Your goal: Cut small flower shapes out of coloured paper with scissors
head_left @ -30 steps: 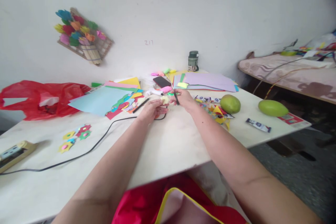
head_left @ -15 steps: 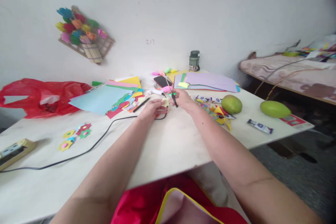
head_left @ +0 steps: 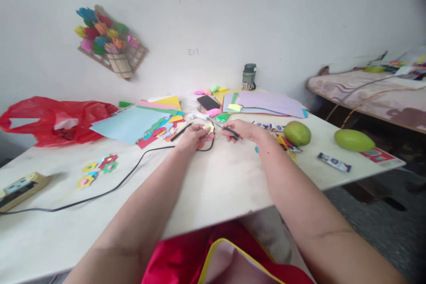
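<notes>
Pale yellow paper [head_left: 208,128] sits clamped in the left hand's grip [head_left: 195,136], above the white surface [head_left: 213,186]; from where I stand, the right hand's grip [head_left: 237,132] is closed around the scissors' dark handles [head_left: 232,132], just beside it.

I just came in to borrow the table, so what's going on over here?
Someone is busy with paper at the table. The left hand pinches a small pale yellow paper piece, while the right hand holds scissors with the blades pointing toward it. Cut paper flowers lie on the left near a power strip. Colored sheets, paper scraps and two green fruits are also on the table.
</notes>
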`<state>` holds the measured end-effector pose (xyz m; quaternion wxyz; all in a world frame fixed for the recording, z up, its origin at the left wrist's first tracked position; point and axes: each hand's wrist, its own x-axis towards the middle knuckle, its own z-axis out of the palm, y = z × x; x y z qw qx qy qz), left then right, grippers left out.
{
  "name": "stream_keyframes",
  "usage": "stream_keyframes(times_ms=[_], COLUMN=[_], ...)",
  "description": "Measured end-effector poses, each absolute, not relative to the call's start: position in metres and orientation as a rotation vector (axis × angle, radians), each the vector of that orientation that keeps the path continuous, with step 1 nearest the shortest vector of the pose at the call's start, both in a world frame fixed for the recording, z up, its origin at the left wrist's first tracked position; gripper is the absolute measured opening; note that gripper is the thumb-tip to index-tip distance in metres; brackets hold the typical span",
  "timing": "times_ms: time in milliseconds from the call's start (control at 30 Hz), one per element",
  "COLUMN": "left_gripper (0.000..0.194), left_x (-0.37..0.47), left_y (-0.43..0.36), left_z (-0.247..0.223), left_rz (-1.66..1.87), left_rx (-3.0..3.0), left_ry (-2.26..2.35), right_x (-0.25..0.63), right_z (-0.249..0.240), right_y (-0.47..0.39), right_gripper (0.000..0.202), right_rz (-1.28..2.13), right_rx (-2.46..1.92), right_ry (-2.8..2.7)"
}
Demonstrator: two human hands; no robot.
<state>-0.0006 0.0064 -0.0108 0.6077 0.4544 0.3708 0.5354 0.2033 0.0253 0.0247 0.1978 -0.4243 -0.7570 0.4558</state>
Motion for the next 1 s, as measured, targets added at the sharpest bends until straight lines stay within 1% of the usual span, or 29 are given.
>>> stream_keyframes(times_ms=[167,400,733,1000], left_gripper=[0.025,0.028,0.023,0.02], left_x=[-0.003,-0.003,-0.003,-0.005], left_y=[0.007,0.005,0.002,0.003], left_z=[-0.013,-0.012,-0.008,-0.01], left_rz=[1.211,1.22,1.192,1.167], left_rx=[1.113,1.117,1.081,1.072], left_ry=[0.84,0.84,0.791,0.76], right_x=[0.208,0.205,0.204,0.201], right_z=[0.033,0.034,0.027,0.023], right_y=[0.017,0.014,0.021,0.024], right_gripper=[0.022,0.019,0.021,0.011], right_rz=[1.397,1.409,1.445,1.424], right_rx=[-1.093,-1.048,-0.976,-1.037], right_ry=[-2.14,-2.202,-2.219,-2.172])
